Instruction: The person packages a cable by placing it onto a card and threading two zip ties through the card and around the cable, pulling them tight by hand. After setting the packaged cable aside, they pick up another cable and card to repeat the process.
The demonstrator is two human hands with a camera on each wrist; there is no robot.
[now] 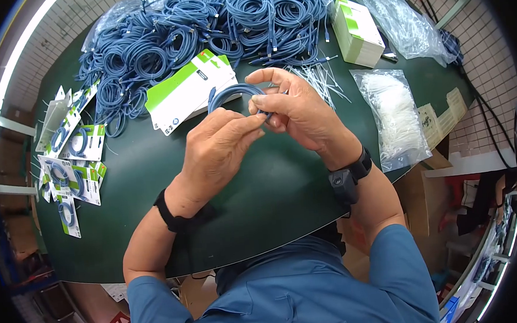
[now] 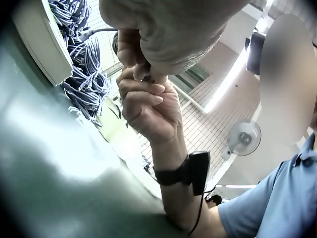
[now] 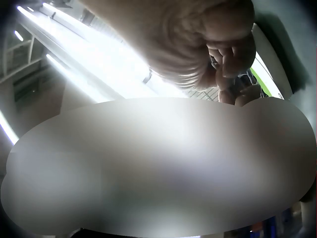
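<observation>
the coil in the hands shows smooth blue plastic sheathing, same as the heap behind. the table looks matt dark green, smooth. cards are glossy white-and-green paperboard. bags are clear crinkled plastic film with white plastic ties inside. the sleeve is soft blue cloth.

A dark green table stands before white tiled walls; a wall fan hangs near bright strip lights.

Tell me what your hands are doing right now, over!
Left hand and right hand both pinching one small blue cable coil above the green table. White cards just behind. Nothing blocking.
</observation>
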